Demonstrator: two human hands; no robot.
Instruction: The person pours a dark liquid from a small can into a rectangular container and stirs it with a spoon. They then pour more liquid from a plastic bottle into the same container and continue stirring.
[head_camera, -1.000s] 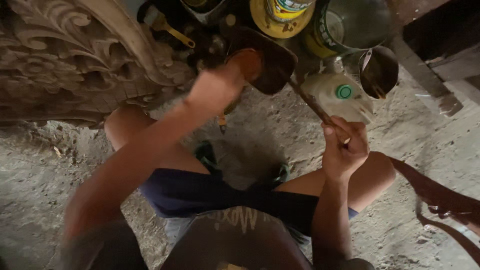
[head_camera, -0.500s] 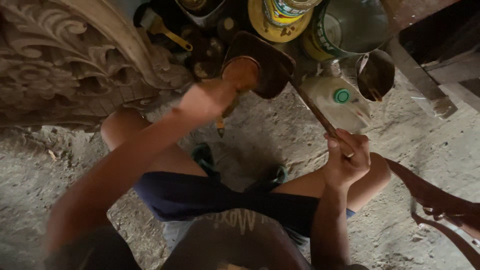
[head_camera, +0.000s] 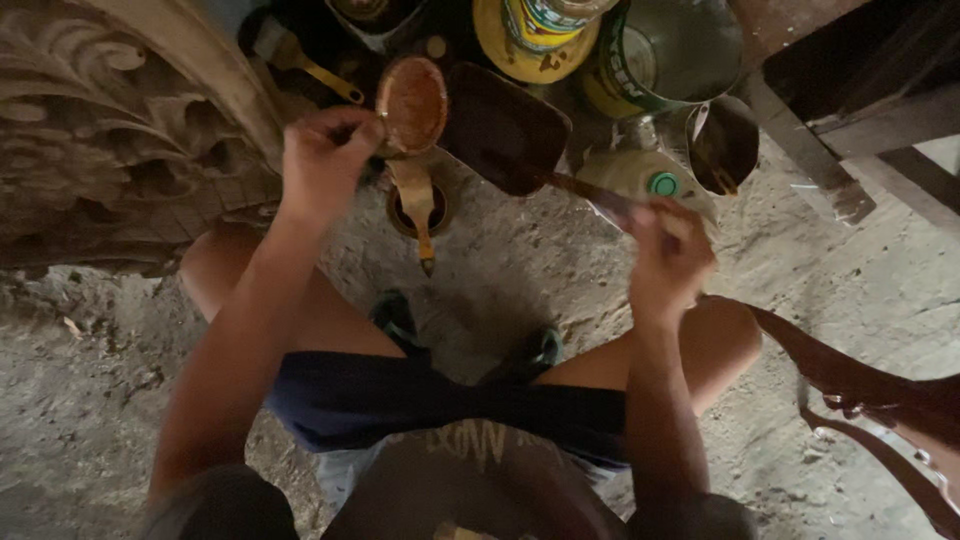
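My left hand grips a small round tin lid coated with reddish-brown paste and holds it tilted above a small open can on the floor. A yellowish brush lies across that can, its tip pointing toward me. My right hand is closed on the long handle of a dark flat-headed tool, whose head sits just right of the lid. My bent knees and dark shorts fill the lower middle.
A carved wooden panel stands at the left. Paint tins crowd the top: a yellow tin, a large metal can, a smaller can and a green-capped bottle. A dark carved wooden piece lies at the right on dusty concrete.
My left hand has shifted left and turned the round lid so its reddish-brown inside faces up. My right hand has risen slightly with the handle.
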